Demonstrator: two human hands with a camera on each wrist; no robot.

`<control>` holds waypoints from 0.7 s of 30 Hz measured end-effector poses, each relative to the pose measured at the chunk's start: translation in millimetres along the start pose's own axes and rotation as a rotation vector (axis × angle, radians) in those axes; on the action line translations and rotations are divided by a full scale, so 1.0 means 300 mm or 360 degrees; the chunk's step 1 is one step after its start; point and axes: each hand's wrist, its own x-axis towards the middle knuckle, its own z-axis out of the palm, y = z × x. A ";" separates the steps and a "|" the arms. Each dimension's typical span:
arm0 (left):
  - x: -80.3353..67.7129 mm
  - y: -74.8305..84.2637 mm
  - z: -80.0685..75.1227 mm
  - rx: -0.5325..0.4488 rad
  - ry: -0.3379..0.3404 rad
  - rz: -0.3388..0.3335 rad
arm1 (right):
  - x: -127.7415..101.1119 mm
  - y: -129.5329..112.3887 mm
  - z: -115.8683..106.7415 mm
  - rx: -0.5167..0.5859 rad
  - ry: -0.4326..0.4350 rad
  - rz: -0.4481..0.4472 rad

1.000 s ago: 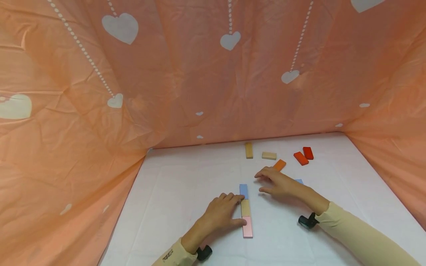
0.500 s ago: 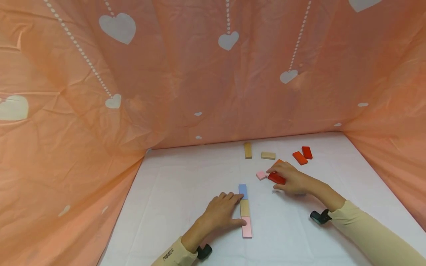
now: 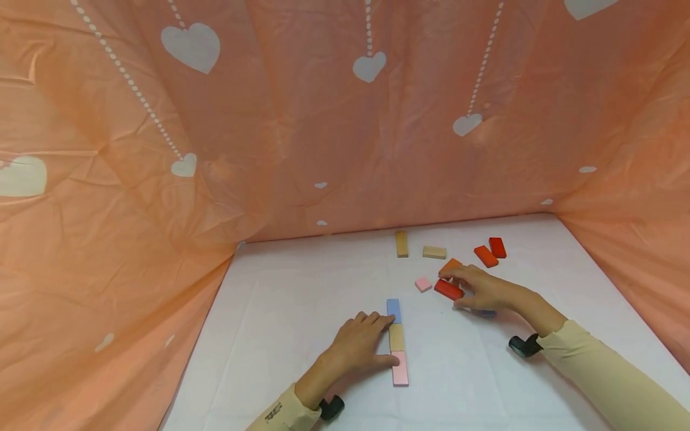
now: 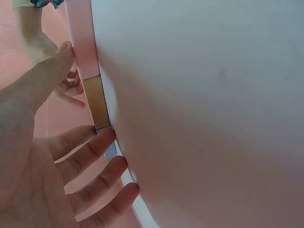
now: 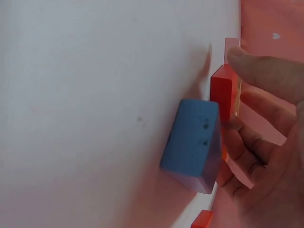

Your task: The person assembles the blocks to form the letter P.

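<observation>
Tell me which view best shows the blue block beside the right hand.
Right wrist: the blue block looms large, nothing covering it. In the head view, the right hand hides all but a sliver; the left wrist view doesn't show it.

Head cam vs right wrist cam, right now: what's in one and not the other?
Head only: the left hand at a row of three blocks, a row blue block, a tan block and a long pink block; also the right sleeve.

Right wrist only: the palm side of the right hand and dark specks on the loose blue block; the head view shows just a sliver of that block.

Both: the right hand, that blue block, the nearest red block and, apparently, a small pink block.
</observation>
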 end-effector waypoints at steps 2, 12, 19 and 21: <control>0.000 -0.001 0.001 0.0003 0.0006 0.0003 | 0.004 0.001 0.003 0.0005 -0.0020 0.0029; -0.002 -0.004 0.000 -0.0007 0.0033 0.0025 | 0.013 -0.001 0.015 0.0003 -0.0097 0.0094; -0.001 -0.004 -0.001 -0.0013 0.0023 0.0021 | 0.016 -0.002 0.019 0.0038 -0.0129 0.0095; 0.000 -0.004 -0.001 -0.0015 0.0020 0.0019 | 0.016 -0.001 0.017 0.0036 -0.0135 0.0089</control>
